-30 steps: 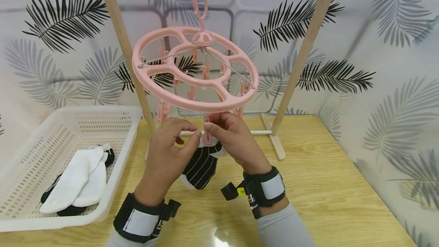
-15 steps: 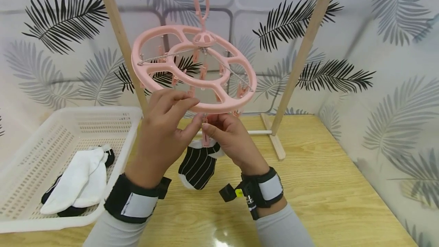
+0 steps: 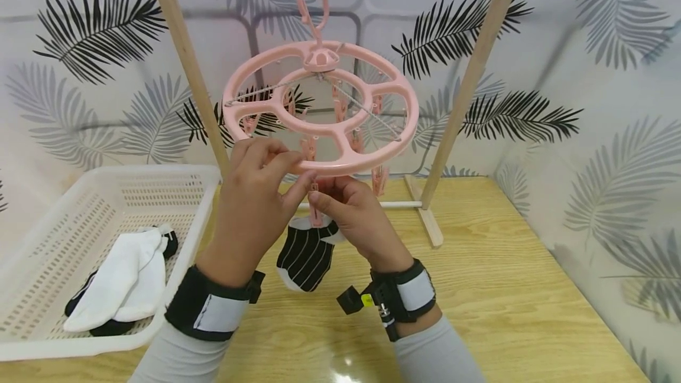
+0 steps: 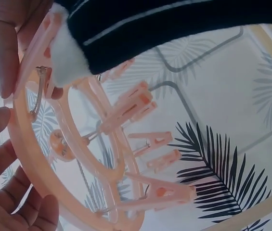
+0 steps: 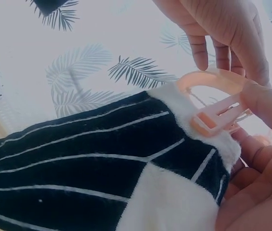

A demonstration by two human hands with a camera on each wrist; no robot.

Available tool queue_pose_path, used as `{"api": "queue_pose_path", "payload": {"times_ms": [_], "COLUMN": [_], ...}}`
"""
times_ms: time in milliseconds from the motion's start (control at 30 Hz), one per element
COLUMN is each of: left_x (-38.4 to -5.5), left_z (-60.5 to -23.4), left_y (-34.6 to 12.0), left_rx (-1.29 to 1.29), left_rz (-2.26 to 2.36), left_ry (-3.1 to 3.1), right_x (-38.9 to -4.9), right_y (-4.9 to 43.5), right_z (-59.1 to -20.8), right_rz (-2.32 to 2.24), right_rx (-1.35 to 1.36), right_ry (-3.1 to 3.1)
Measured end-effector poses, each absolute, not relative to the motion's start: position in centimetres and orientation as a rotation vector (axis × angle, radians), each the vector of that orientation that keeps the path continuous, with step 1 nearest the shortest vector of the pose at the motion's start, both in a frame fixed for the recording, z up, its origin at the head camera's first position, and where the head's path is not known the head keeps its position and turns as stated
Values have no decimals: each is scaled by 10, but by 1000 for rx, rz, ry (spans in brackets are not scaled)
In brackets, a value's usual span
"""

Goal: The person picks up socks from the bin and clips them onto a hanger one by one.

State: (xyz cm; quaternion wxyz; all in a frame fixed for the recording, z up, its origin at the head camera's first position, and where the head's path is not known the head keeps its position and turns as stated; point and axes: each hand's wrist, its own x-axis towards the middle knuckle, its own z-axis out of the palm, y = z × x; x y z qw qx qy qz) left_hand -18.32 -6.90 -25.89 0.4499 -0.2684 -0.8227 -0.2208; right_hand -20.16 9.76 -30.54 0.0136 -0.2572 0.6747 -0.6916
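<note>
A pink round clip hanger (image 3: 351,166) hangs tilted from the rack's bar. My left hand (image 3: 250,194) holds the near rim, fingers above and thumb below; in the left wrist view its fingers (image 4: 10,192) lie along the ring. My right hand (image 3: 356,211) pinches a pink clothespin (image 3: 316,214) under that rim. A black sock (image 3: 305,259) with white stripes, white cuff and white toe dangles below. In the right wrist view the clothespin's (image 5: 217,115) tip sits over the sock's (image 5: 78,159) white cuff, and the right thumb (image 5: 265,106) presses its other end.
A white plastic basket (image 3: 183,265) on the left has white and black socks (image 3: 114,276) in it. The wooden rack's posts (image 3: 468,99) stand either side of the hanger. Several other clothespins (image 4: 128,108) hang from the ring. Patterned cloth covers the wall behind.
My left hand has risen from beside the clothespin to grip the hanger's rim. The hanger has turned and shifted right. My right hand stays at the clothespin, slightly further left.
</note>
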Motion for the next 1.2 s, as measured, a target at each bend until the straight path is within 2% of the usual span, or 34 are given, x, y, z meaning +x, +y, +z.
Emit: {"api": "queue_pose_path", "payload": {"times_ms": [900, 1200], "left_x": [-172, -170], "left_z": [-239, -232], "left_y": [-75, -80], "left_rx": [-610, -611], "left_rz": [-564, -627], "left_ry": [-2200, -2277], "right_x": [-203, -192], "right_y": [102, 111], "right_z": [-309, -304], "right_rz": [-2225, -2153], "right_rx": [-740, -788], "right_ry": [2082, 2196]}}
